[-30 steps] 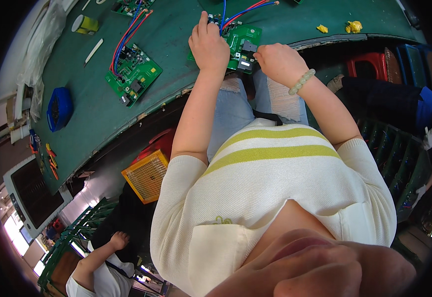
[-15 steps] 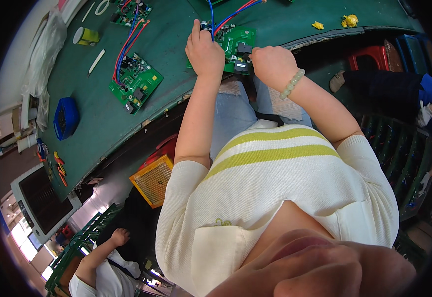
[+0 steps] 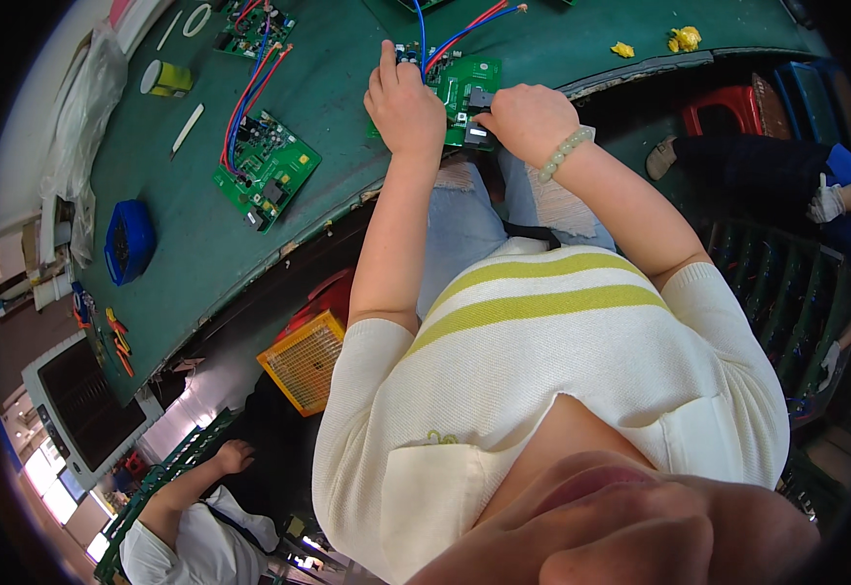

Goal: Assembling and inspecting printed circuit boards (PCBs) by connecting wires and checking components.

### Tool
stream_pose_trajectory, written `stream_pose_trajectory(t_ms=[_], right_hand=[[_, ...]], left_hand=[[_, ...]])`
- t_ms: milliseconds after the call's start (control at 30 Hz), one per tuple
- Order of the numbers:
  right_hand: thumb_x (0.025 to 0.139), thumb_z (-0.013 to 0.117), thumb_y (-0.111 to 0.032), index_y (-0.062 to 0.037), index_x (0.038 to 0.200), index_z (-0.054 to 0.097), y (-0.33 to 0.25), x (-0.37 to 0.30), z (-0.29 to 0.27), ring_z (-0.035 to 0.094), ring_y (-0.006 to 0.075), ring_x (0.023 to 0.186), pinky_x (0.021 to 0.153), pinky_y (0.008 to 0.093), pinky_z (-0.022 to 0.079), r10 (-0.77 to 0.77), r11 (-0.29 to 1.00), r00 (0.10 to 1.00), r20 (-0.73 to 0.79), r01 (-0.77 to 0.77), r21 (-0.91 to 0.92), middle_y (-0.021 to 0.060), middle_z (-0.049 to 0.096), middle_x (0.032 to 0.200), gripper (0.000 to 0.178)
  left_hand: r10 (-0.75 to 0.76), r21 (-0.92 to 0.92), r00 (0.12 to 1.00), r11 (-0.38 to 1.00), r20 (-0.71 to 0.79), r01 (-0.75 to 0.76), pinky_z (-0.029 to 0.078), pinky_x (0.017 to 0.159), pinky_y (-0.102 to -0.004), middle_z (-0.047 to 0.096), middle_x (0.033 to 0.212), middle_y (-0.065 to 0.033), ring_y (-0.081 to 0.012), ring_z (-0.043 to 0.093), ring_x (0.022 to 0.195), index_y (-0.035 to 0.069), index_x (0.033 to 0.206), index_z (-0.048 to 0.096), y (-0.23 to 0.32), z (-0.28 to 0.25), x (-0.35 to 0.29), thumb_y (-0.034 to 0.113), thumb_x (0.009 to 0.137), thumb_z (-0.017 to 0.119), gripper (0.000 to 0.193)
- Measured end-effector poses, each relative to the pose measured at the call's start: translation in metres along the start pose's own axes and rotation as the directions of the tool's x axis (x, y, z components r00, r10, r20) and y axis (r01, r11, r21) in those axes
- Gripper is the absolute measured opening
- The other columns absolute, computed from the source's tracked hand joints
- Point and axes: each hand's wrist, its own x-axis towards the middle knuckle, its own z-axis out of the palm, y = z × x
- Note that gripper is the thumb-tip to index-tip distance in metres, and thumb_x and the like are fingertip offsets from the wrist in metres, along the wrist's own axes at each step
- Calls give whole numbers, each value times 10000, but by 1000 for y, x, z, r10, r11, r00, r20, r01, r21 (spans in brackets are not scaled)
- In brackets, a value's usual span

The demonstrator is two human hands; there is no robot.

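A green circuit board (image 3: 462, 71) lies near the table's front edge, with black block components on its right part and red and blue wires (image 3: 466, 31) rising from its far side. My left hand (image 3: 406, 109) grips its left side, index finger pointing away and the thumb hidden. At the right edge, my right hand (image 3: 533, 119) has its fingers curled closed, the thumb tip beside the black blocks. Whatever it may pinch is hidden. A second circuit board (image 3: 284, 166) with red and blue wires lies to the left on the green table (image 3: 338, 97).
Farther left are a yellow-green roll (image 3: 166, 78), a white-handled knife (image 3: 188, 130), a blue tray (image 3: 129, 242) and orange-handled pliers (image 3: 118, 336). Yellow lumps (image 3: 684, 39) sit at the far right. A yellow crate (image 3: 304, 363) stands below the table edge. Other people are nearby.
My right hand has moved left, from the board's edge onto its black components. The left hand stays almost in place on the board.
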Motion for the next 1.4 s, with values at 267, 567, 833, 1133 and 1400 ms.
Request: stream_pose_trajectory(t_ms=[267,567,833,1133,1400], right_hand=[[795,633,-471,-19,676,679,31,17,28,619,321,603,590,425,504,-66,973,996,-53,76,216,154,642,664,470],[762,685,-546,5,559,589,77,2,25,441,92,505,499,253,376,256,490,967,-17,-114,864,25,508,511,595],[805,508,-644,-12,732,681,208,13,20,636,360,744,685,427,503,560,805,780,-279,-433,406,198,648,742,660],[737,568,-693,-18,853,689,231,16,29,651,358,799,716,427,514,570,816,771,-284,-490,306,188,672,819,696],[770,690,-446,-2,732,568,172,-7,56,577,369,649,574,398,459,367,850,787,-497,-65,524,181,599,690,462]], left_hand=[[85,55,993,995,-82,-81,444,830,-440,517,1304,-156,-340,547,1077,31,802,491,2,0,-2,-4,692,605,162],[-50,-126,999,991,-12,48,427,852,-460,494,1317,-194,-375,521,1078,8,827,501,1,-5,-3,6,705,600,157],[-81,-65,995,994,63,85,435,827,-459,490,1323,-199,-377,542,1040,3,837,506,1,-11,-9,14,736,570,120],[-129,-408,974,912,-186,43,466,773,-391,489,1320,-215,-368,539,1078,-22,830,522,6,-10,-22,-61,725,556,117],[-148,-374,986,920,-69,112,452,859,-407,478,1293,-251,-386,527,1097,-31,971,522,1,-16,-16,10,765,585,219]])
